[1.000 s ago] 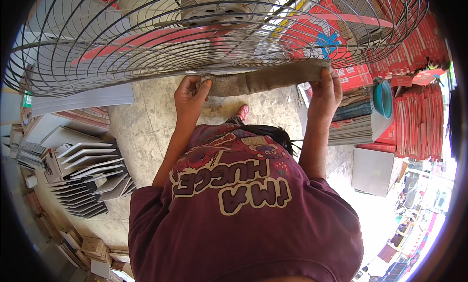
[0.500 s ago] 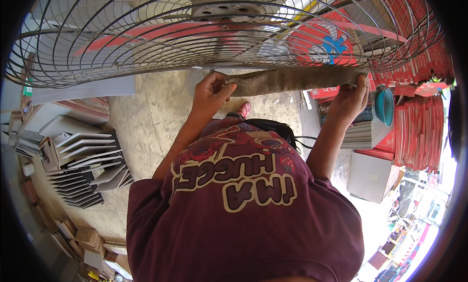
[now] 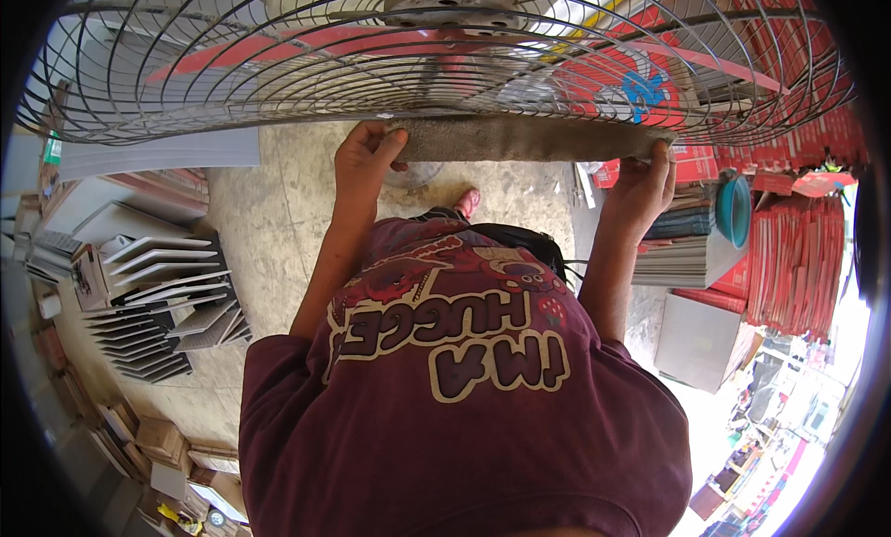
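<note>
A long, folded strip of dirty grey-brown cloth (image 3: 529, 140) is stretched nearly level between my hands. My left hand (image 3: 371, 156) pinches its left end between thumb and fingers. At the other end, my right hand (image 3: 645, 189) grips the cloth's corner, thumb uppermost. Just beyond the strip stands a large fan with a dark wire guard (image 3: 278, 110), its lower rim running along the cloth's top edge. Whether cloth and guard touch, I cannot tell. Behind the wires are red blades (image 3: 306, 50) and a pale round hub (image 3: 455, 8).
On the left, a dark rack (image 3: 209, 258) holds several tilted tile panels. To the right are stacked red boxes (image 3: 794, 268), a teal basin (image 3: 733, 212) and a grey-white block (image 3: 698, 342). Small wooden boxes (image 3: 162, 438) stand at lower left. Concrete floor (image 3: 288, 194) shows below the fan.
My left hand has moved left and slightly up, pulling the cloth straighter and more level. My right hand has shifted a little left. The cloth stays in both hands.
</note>
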Action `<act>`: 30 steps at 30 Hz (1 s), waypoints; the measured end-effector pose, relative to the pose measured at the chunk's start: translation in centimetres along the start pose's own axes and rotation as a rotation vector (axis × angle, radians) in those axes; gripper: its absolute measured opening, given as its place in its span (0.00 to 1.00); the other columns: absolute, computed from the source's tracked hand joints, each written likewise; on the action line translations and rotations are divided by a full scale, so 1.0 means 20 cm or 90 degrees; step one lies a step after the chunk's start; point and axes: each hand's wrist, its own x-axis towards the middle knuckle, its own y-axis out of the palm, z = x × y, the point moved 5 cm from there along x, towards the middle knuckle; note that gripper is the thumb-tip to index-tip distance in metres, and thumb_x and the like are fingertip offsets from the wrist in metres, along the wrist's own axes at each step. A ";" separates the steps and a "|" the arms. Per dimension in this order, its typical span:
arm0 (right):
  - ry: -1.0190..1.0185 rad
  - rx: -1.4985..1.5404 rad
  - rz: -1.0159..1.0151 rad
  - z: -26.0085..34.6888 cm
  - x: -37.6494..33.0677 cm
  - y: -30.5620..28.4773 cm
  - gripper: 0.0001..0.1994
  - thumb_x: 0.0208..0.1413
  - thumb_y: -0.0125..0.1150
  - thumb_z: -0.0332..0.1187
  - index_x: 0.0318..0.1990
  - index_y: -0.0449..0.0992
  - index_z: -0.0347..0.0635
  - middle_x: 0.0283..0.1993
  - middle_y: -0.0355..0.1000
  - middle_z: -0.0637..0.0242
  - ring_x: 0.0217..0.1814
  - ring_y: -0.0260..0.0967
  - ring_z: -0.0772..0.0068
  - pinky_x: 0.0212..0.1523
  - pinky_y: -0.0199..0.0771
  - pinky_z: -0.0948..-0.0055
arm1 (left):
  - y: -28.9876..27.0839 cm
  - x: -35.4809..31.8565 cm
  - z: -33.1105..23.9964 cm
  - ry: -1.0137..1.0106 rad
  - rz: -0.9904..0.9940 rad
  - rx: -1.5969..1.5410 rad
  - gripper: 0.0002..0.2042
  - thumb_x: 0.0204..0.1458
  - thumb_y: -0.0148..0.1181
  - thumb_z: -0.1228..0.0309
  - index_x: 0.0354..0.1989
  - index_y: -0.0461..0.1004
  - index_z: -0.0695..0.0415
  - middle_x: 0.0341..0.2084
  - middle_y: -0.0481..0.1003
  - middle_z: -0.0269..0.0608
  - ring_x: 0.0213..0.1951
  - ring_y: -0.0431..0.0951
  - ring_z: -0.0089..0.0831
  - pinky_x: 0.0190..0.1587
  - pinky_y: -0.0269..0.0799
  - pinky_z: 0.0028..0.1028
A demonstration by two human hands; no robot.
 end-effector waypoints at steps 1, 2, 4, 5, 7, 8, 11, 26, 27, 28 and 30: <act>0.004 0.006 0.011 -0.01 -0.01 0.01 0.05 0.56 0.54 0.31 0.38 0.70 0.43 0.36 0.71 0.68 0.36 0.69 0.77 0.38 0.71 0.74 | -0.02 0.00 -0.01 0.002 -0.001 0.001 0.08 0.48 0.62 0.70 0.33 0.71 0.58 0.27 0.72 0.30 0.28 0.71 0.17 0.25 0.69 0.21; 0.010 0.009 -0.003 -0.03 -0.01 0.01 0.06 0.56 0.54 0.32 0.39 0.70 0.42 0.36 0.71 0.68 0.37 0.69 0.77 0.39 0.71 0.74 | -0.04 0.00 -0.01 0.006 -0.004 0.001 0.08 0.48 0.62 0.70 0.33 0.71 0.58 0.27 0.72 0.30 0.29 0.71 0.17 0.25 0.69 0.21; 0.011 0.009 0.012 -0.04 -0.02 0.01 0.06 0.56 0.54 0.32 0.39 0.69 0.42 0.37 0.71 0.67 0.37 0.69 0.76 0.40 0.71 0.73 | -0.06 -0.01 -0.02 0.016 -0.008 -0.005 0.08 0.48 0.62 0.70 0.33 0.71 0.58 0.27 0.72 0.30 0.29 0.71 0.17 0.25 0.69 0.22; 0.013 0.011 0.020 -0.04 -0.03 0.01 0.06 0.57 0.54 0.32 0.40 0.69 0.42 0.37 0.71 0.67 0.37 0.69 0.76 0.40 0.71 0.73 | -0.07 -0.01 -0.02 0.024 -0.011 -0.009 0.08 0.49 0.62 0.70 0.33 0.71 0.58 0.27 0.72 0.30 0.29 0.71 0.17 0.25 0.68 0.22; 0.024 0.017 0.021 -0.05 -0.04 0.03 0.07 0.57 0.54 0.32 0.40 0.70 0.41 0.38 0.71 0.66 0.38 0.69 0.76 0.40 0.71 0.73 | -0.08 -0.02 -0.04 0.035 -0.017 -0.013 0.08 0.49 0.62 0.70 0.33 0.71 0.58 0.28 0.72 0.30 0.30 0.70 0.17 0.25 0.68 0.22; 0.029 0.020 0.021 -0.06 -0.05 0.04 0.07 0.57 0.53 0.32 0.40 0.70 0.41 0.38 0.71 0.66 0.38 0.69 0.75 0.40 0.71 0.72 | -0.09 -0.02 -0.05 0.038 -0.020 -0.013 0.07 0.49 0.62 0.70 0.33 0.71 0.58 0.28 0.72 0.31 0.30 0.70 0.17 0.25 0.68 0.22; 0.064 0.009 -0.003 -0.08 -0.08 0.04 0.07 0.57 0.53 0.31 0.41 0.69 0.41 0.39 0.71 0.66 0.38 0.69 0.74 0.40 0.72 0.72 | -0.13 -0.03 -0.08 0.050 -0.041 -0.016 0.08 0.49 0.61 0.70 0.33 0.72 0.59 0.28 0.73 0.31 0.30 0.70 0.17 0.26 0.68 0.22; 0.230 -0.031 0.157 -0.24 -0.33 0.24 0.08 0.56 0.56 0.33 0.40 0.69 0.39 0.36 0.70 0.67 0.37 0.70 0.77 0.39 0.76 0.72 | -0.37 -0.13 -0.28 0.167 -0.190 -0.066 0.08 0.49 0.61 0.71 0.34 0.71 0.61 0.28 0.74 0.34 0.26 0.71 0.19 0.26 0.67 0.21; 0.249 -0.035 0.157 -0.25 -0.37 0.26 0.09 0.56 0.56 0.32 0.41 0.69 0.39 0.37 0.70 0.67 0.37 0.70 0.77 0.40 0.76 0.73 | -0.39 -0.14 -0.29 0.175 -0.208 -0.078 0.08 0.49 0.61 0.71 0.34 0.71 0.61 0.28 0.74 0.35 0.25 0.71 0.19 0.26 0.67 0.21; 0.262 -0.043 0.178 -0.26 -0.40 0.27 0.09 0.55 0.56 0.32 0.41 0.69 0.39 0.37 0.70 0.67 0.37 0.70 0.77 0.40 0.76 0.73 | -0.42 -0.14 -0.31 0.180 -0.220 -0.083 0.08 0.49 0.60 0.72 0.35 0.71 0.60 0.28 0.74 0.35 0.25 0.71 0.20 0.25 0.66 0.21; 0.301 -0.034 0.211 -0.30 -0.46 0.30 0.09 0.55 0.56 0.30 0.42 0.68 0.39 0.39 0.70 0.67 0.38 0.69 0.77 0.40 0.76 0.74 | -0.46 -0.15 -0.36 0.206 -0.235 -0.095 0.07 0.49 0.60 0.72 0.34 0.71 0.59 0.27 0.74 0.34 0.25 0.71 0.19 0.25 0.66 0.20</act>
